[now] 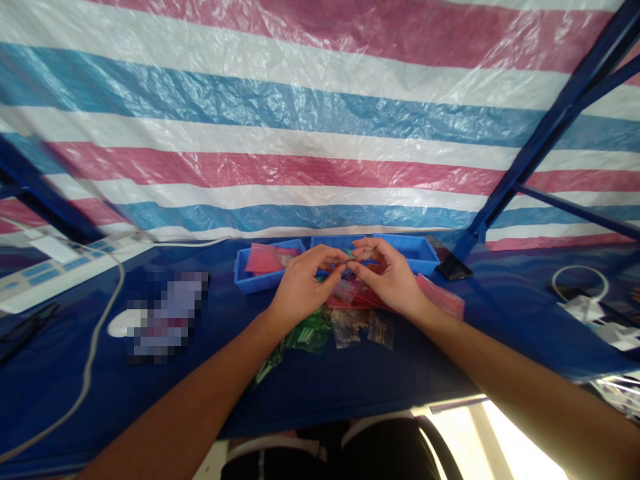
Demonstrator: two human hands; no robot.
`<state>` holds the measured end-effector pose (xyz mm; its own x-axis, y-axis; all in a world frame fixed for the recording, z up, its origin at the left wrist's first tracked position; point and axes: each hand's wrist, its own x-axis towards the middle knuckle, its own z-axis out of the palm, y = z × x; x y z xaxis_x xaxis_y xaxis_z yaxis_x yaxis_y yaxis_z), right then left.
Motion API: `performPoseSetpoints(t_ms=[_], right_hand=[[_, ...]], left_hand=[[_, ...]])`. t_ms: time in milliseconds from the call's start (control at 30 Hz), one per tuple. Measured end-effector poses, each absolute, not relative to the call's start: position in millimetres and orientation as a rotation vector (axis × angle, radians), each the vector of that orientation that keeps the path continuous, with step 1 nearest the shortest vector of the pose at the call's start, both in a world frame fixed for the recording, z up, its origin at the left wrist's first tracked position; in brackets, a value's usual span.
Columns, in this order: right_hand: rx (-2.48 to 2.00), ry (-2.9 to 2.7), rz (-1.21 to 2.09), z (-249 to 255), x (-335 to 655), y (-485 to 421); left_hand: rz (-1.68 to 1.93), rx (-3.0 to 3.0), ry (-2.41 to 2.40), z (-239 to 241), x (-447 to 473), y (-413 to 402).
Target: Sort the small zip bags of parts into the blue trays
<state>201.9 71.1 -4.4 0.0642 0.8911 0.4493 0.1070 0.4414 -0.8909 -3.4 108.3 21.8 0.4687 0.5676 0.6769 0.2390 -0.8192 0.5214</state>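
Note:
My left hand (pixel 304 280) and my right hand (pixel 390 275) meet over the middle of the table, fingertips pinched together. A small greenish bit shows between them, too small to name. Beneath the hands lie red plastic bags (pixel 443 297), partly covered by the right wrist. Green plastic bags (pixel 313 333) are bunched under my left wrist. Closer to me are small clear bags (pixel 345 330) with brass-coloured pieces inside. Just behind the hands stand a left blue tray (pixel 245 285) with red packets (pixel 263 259), a middle blue tray (pixel 325 240) partly hidden, and a right blue tray (pixel 430 257).
A dark phone (pixel 455 267) lies right of the trays. At left are a power strip (pixel 75 273), a white cable (pixel 90 367), a white oval object (pixel 127 323) and a blurred-out item (pixel 173 317). Striped plastic sheeting (pixel 300 133) hangs behind the blue table (pixel 390 380).

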Motion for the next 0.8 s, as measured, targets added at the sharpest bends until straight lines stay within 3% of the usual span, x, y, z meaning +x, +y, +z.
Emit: performPoseSetpoints(t_ms=[267,800], right_hand=[[-0.946,-1.479,0.836,-0.3,200.3,66.8],[-0.98,-1.46,0.678,-5.8,202.6,70.5]], left_hand=[[1.297,2.419,0.601,24.0,-4.4,107.2],[1.357,2.474,0.568,25.1,-5.3,106.5]])
